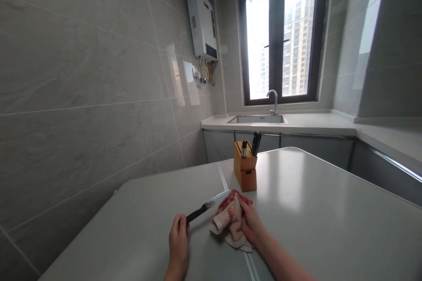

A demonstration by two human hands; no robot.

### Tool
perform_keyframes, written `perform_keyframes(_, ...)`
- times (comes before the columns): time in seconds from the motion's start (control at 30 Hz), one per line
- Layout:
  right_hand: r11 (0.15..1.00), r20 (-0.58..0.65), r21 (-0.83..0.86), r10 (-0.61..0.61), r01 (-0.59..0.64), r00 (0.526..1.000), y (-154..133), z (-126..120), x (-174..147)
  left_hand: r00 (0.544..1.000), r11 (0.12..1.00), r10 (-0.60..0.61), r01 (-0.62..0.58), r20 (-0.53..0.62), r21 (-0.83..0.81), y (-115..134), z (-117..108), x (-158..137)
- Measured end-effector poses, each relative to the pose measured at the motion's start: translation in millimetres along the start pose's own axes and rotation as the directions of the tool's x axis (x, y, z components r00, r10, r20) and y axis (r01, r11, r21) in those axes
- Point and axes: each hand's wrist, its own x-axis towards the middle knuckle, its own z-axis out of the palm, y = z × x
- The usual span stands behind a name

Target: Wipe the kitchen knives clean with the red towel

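Gripping a knife [208, 205] by its black handle: left hand [179, 238], fingers clamped round it, above the table [138, 224]. Right hand [252, 223] has fingers clamped on a red-and-pale cloth [228, 225] at the blade; exact contact hard to tell. Knife block [245, 167] just beyond.

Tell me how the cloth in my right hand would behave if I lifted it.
The cloth is probably floppy, since it bunches into soft folds around your right hand. It's likely light, as it looks like fabric only. It could catch on the knife, whose blade reaches it.
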Motion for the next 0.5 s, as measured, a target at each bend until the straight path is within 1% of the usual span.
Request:
perform_keyframes(0.13,0.999,0.061,-0.033,0.046,-0.044,0.997,2.8,-2.2,-0.5,0.997,0.996,-0.071,0.072,0.021,-0.047,0.5,-0.3,-0.5)
perform_keyframes(0.27,0.991,0.116,-0.129,0.041,-0.026,0.992,4.7,-1.4,-2.6,0.988,0.989,-0.139,0.143,0.073,-0.048,3.3,2.0,-3.4)
perform_keyframes(0.4,0.977,0.144,-0.211,0.051,-0.02,0.988,3.4,1.9,-5.7,0.978,0.991,-0.126,0.131,0.167,-0.018,3.3,5.7,-5.5)
perform_keyframes(0.47,0.971,0.145,-0.235,0.077,-0.042,0.986,2.7,3.1,-6.9,0.963,0.995,-0.1,0.09,0.249,0.05,2.5,7.0,-6.6)
perform_keyframes(0.5,0.969,0.14,-0.241,0.089,-0.054,0.986,2.5,3.5,-7.2,0.951,0.994,-0.078,0.052,0.298,0.094,2.1,7.3,-7.1)
